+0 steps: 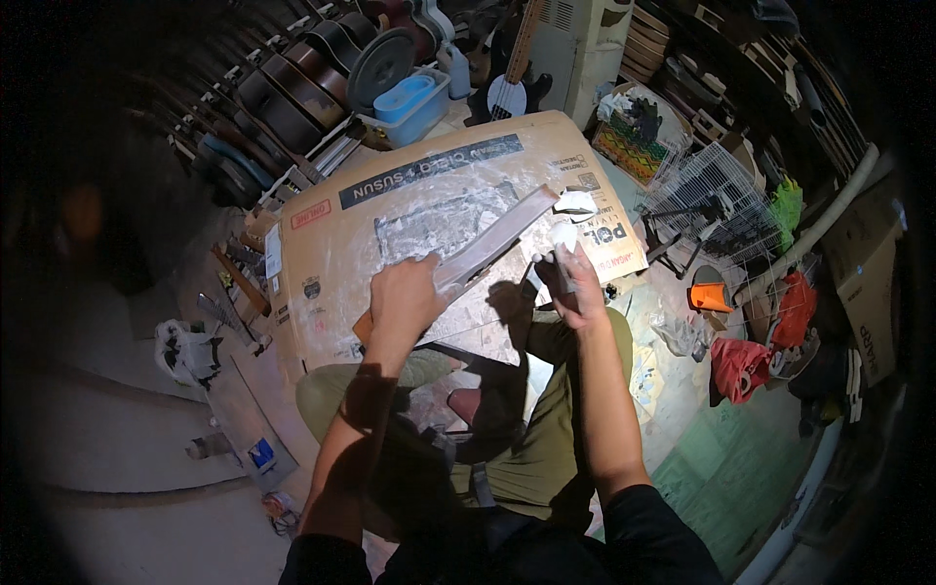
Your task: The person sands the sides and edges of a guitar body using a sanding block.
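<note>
My left hand [408,295] is wrapped round a long, straight wooden bar [502,232] with a dusty grey top and a brown near end. It may be a guitar neck, but I cannot tell for sure. The bar slants away to the right above a cardboard sheet [409,171] smeared with white dust. To the right of the bar, my right hand [577,288] is raised with curled fingers round a small pale piece [564,235], whose kind is unclear. Just beyond it, a crumpled white scrap [576,202] lies by the bar's far end.
Guitar bodies [292,93] stand in a row at the far left. Beside them is a blue plastic tub [414,112], with an electric guitar [507,93] behind the cardboard. A wire cage [717,200], an orange object [711,297] and red bags [741,369] crowd the right.
</note>
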{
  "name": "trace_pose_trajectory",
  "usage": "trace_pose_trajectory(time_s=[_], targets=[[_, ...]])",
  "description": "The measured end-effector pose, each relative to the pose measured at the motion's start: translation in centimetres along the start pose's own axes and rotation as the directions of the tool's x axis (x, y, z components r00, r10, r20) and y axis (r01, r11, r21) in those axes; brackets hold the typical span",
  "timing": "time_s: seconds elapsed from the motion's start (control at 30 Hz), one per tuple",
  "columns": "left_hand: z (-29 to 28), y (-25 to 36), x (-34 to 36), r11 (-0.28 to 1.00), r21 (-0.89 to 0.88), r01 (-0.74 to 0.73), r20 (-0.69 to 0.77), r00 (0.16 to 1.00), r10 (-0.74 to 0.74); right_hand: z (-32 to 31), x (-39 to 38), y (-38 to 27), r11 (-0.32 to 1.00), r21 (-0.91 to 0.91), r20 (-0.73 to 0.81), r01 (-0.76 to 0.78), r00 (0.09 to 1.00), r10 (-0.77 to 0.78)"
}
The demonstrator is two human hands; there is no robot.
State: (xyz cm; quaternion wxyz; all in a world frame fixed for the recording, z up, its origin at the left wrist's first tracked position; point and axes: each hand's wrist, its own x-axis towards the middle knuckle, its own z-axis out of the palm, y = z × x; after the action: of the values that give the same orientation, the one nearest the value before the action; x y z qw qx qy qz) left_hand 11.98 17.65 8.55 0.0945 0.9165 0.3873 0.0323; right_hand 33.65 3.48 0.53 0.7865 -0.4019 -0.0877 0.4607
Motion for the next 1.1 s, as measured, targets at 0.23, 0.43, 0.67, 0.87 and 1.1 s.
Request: trace_pose_trajectory(time_s=[0.23, 0.43, 0.67, 0.87, 1.1], targets=[[0.7, 0.2, -0.4, 0.999, 0.031, -0.013, -0.008, 1.0, 0.013, -0.4, 1.2, 3.2, 0.807, -0.583, 0.002, 0.094, 0.993, -0.114], [0.6, 1.7, -1.5, 0.997, 0.078, -0.017, -0.001, 1.0, 0.017, -0.4, 1.9, 5.2, 0.7, -0.712, -0.121, -0.044, 0.991, -0.06], [1.3, 2.6, -2.1, 1.0, 0.005, -0.014, -0.009, 1.0, 0.014, 1.6, 1.1, 5.8, 0.535, -0.844, -0.153, 0.025, 0.946, -0.285], [1.2, 3.1, -2.3, 1.0, 0.028, 0.0, 0.012, 1.0, 0.0, 2.2, 0.8, 5.9, 0.436, -0.9, -0.136, 0.006, 0.946, -0.293], [1.0, 3.1, -2.3, 0.999, 0.037, -0.022, 0.016, 1.0, 0.022, 2.6, 0.3, 5.5, 0.482, -0.873, -0.085, 0.074, 0.95, -0.301]])
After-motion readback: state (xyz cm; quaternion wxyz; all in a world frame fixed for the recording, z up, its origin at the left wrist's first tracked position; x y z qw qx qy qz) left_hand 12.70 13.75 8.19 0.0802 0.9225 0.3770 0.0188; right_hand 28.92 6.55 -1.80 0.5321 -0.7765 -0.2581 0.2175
